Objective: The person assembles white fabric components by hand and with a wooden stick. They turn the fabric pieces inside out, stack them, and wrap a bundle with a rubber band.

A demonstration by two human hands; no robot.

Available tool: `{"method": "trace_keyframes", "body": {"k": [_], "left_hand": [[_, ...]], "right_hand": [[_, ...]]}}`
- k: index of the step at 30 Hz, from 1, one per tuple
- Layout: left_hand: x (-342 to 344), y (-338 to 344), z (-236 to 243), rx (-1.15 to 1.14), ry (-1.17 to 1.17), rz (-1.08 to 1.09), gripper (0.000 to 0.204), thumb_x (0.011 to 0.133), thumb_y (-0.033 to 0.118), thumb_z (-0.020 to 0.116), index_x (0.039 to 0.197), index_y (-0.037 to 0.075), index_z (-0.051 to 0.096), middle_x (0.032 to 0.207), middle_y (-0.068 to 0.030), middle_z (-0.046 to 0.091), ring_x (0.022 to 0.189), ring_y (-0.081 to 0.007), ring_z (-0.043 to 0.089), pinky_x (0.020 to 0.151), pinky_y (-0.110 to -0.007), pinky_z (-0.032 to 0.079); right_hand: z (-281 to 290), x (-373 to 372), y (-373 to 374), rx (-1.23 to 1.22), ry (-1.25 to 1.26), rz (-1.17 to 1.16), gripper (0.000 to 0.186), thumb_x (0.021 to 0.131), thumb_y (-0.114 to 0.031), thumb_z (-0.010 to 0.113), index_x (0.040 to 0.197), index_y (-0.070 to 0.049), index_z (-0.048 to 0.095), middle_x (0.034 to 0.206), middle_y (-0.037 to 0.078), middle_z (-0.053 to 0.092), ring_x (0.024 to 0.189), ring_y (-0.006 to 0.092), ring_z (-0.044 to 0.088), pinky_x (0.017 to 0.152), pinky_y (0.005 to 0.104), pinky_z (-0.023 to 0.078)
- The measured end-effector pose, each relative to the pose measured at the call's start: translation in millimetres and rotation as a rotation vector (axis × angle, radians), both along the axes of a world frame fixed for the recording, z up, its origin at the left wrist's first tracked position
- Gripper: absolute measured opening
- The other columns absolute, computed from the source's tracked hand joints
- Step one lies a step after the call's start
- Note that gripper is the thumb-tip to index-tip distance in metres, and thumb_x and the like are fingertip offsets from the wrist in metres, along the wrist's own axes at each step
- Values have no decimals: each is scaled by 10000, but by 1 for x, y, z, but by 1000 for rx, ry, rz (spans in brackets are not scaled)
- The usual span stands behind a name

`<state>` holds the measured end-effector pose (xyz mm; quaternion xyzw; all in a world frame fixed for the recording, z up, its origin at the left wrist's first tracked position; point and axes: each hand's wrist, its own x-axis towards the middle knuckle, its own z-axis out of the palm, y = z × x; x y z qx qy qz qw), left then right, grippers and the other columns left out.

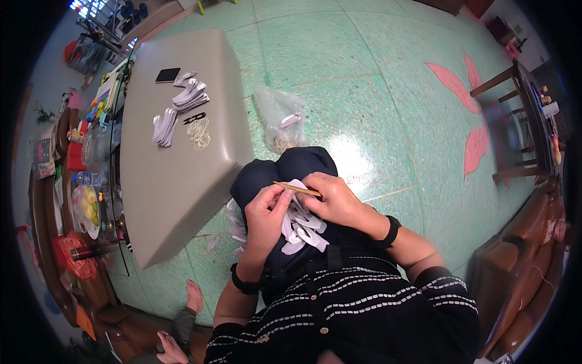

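My left hand (268, 212) pinches a white paper piece (295, 183) over my lap, against a thin wooden stick (294, 188). My right hand (330, 197) grips that stick near its right end. Under both hands, several white cut pieces (306, 236) lie on my dark lap, and more are beside my left leg. On the grey padded bench (182, 194) at the left sit bundles of white strips (188, 97), black thread snips (194, 118), a heap of cream string (199, 133) and a black phone (167, 75).
A clear plastic bag (273, 106) lies on the tiled floor ahead. A cluttered glass table (91, 194) stands left of the bench. A dark wooden chair (503, 82) and brown sofa (515, 261) are at the right. Another person's bare feet (193, 294) are at the lower left.
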<state>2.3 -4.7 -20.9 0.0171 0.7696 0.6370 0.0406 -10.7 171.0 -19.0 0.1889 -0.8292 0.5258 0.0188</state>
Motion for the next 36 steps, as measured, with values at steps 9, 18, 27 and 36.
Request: {"method": "trace_keyframes", "body": {"k": [9, 18, 27, 36], "left_hand": [[4, -2, -5, 3, -18, -8, 214, 839, -10, 624, 1045, -67, 606, 889, -99, 675, 764, -97, 642, 646, -221, 530], [-8, -11, -9, 469, -392, -113, 207, 905, 8, 538, 1077, -105, 569, 1030, -145, 636, 885, -176, 643, 725, -282, 577], [-13, -16, -24, 447, -389, 132, 200, 939, 47, 492, 1076, -71, 577, 958, -118, 627, 848, -162, 627, 749, -351, 586], [-13, -10, -29, 486, -323, 79, 193, 937, 25, 488, 1077, -74, 577, 1019, -131, 629, 943, -193, 625, 893, -337, 521]], "right_hand": [[1, 7, -12, 95, 31, -36, 155, 749, -80, 623, 867, -13, 551, 738, 145, 550, 684, 358, 583, 596, 416, 481], [-9, -11, 3, 50, -157, 70, 189, 774, -83, 616, 945, -14, 580, 796, 146, 534, 701, 312, 554, 637, 369, 460], [22, 14, 28, 30, -151, 132, 295, 942, -146, 500, 1202, -11, 536, 935, 185, 603, 844, 344, 609, 728, 382, 489], [-2, 31, 28, 383, -152, -11, 221, 913, -213, 537, 839, -6, 564, 710, 169, 595, 617, 360, 591, 541, 438, 474]]}}
